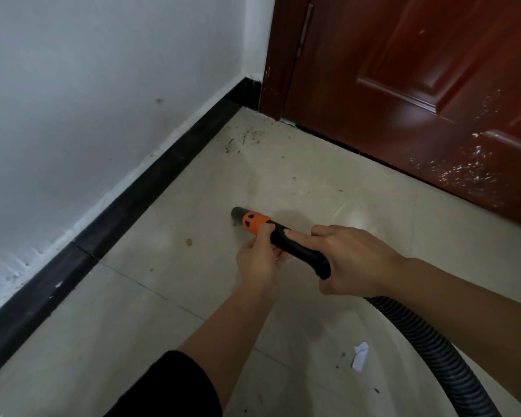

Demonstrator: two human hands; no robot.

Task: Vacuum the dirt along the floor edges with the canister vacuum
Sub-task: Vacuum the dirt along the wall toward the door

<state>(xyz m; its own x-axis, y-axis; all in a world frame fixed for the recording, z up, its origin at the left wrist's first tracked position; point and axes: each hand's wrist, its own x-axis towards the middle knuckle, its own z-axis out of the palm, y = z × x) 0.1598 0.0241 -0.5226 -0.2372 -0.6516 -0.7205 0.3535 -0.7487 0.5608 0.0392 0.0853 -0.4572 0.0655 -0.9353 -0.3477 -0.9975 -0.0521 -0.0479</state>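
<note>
A person is leaning over a pale tiled floor [313, 182], holding a vacuum wand [301, 251] in both hands. The wand is a short, glossy black tube, slightly curved. An orange collar [254, 222] with dark cut-out marks is sitting near its front end. Beyond the collar a dull grey tip is pointing down at the floor; I cannot tell whether it is touching.

The right hand [352, 260] is wrapping around the rear of the wand, with the forefinger lying along the top. The left hand [259, 260], just ahead of it, is gripping the tube from below, its thumb pressing at the collar's edge. A black sleeve [169, 386] is covering the left upper arm.

A ribbed grey-black hose [427, 350] is running from behind the right hand, under that forearm and out of view.

Well beyond both hands, brown dirt [247, 136] is lying scattered in the corner. There a black skirting [151, 188] under a white wall [88, 100] is meeting a red-brown door [418, 85] flecked with white. A small brown spot [189, 242] is sitting on the tile left of the left hand. A torn white paper [360, 356] is lying below the right forearm, beside the hose.
</note>
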